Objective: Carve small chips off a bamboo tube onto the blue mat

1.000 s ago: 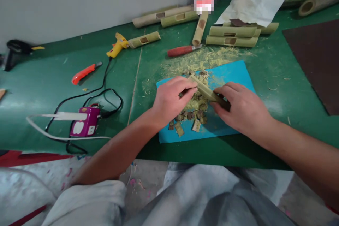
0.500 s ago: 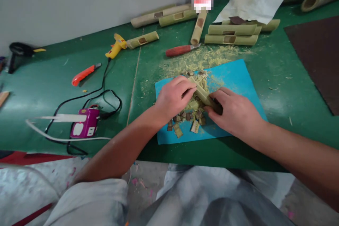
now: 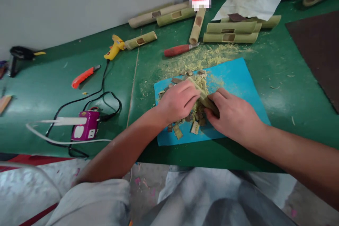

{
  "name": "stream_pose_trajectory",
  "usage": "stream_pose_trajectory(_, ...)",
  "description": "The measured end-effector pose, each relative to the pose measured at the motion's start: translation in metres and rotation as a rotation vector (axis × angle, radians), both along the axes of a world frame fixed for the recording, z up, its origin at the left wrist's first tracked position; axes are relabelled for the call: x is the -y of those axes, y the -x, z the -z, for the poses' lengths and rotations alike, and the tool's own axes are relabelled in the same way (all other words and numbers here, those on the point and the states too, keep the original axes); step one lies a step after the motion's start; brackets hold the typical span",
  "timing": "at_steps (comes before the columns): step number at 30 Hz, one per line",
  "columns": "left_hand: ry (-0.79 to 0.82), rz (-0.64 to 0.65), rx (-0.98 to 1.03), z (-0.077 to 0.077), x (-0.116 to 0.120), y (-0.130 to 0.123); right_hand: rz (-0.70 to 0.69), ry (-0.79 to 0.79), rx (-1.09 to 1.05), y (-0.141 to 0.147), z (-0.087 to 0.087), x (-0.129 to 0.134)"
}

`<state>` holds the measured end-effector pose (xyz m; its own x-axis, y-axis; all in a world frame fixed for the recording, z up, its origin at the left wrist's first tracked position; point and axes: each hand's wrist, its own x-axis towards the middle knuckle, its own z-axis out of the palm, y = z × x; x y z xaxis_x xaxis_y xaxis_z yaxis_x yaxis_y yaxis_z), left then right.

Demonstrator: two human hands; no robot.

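Observation:
A bamboo piece (image 3: 203, 97) slants over the blue sheet (image 3: 235, 74), its upper end to the left. My right hand (image 3: 233, 113) grips its lower end between thumb and fingers. At the upper part, my left hand (image 3: 178, 100) has its fingers bent against the bamboo; whether it also pinches something small is hidden. Beneath and around both hands lie bamboo chips (image 3: 195, 127) and pale shavings. Beyond the sheet, a red-handled knife (image 3: 177, 50) rests on the green table (image 3: 148, 63).
Cut bamboo tubes (image 3: 230, 37) lie along the back, some under a white sheet (image 3: 251, 0). At the left are a yellow glue gun (image 3: 114, 49), an orange cutter (image 3: 83, 77) and a purple power adapter (image 3: 86, 125) with cables. A brown mat (image 3: 317, 49) is at the right.
My left hand has slid a little down and right along the bamboo, uncovering chips at the sheet's left. My right hand still grips the lower end. The view has shifted slightly.

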<state>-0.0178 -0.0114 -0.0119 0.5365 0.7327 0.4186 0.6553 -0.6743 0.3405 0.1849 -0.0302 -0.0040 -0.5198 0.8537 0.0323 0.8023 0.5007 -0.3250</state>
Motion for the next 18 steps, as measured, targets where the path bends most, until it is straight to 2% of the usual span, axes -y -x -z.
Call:
stream_pose_trajectory(6,-0.004,-0.098,-0.058,-0.0041,-0.0022,0.0024,-0.017,-0.014,0.013,-0.0001,-0.0011,0.0011)
stream_pose_trajectory(10,0.026,-0.044,-0.091,-0.0055,-0.0009,0.0012,-0.031,-0.026,0.038,0.0005,-0.0024,0.002)
stream_pose_trajectory(14,-0.003,-0.085,-0.067,-0.005,-0.0006,0.0,-0.035,-0.054,0.039,0.001,-0.0018,0.0022)
stream_pose_trajectory(18,0.023,-0.016,-0.082,-0.0056,-0.0007,-0.0013,-0.039,-0.039,0.051,0.0007,-0.0012,0.002)
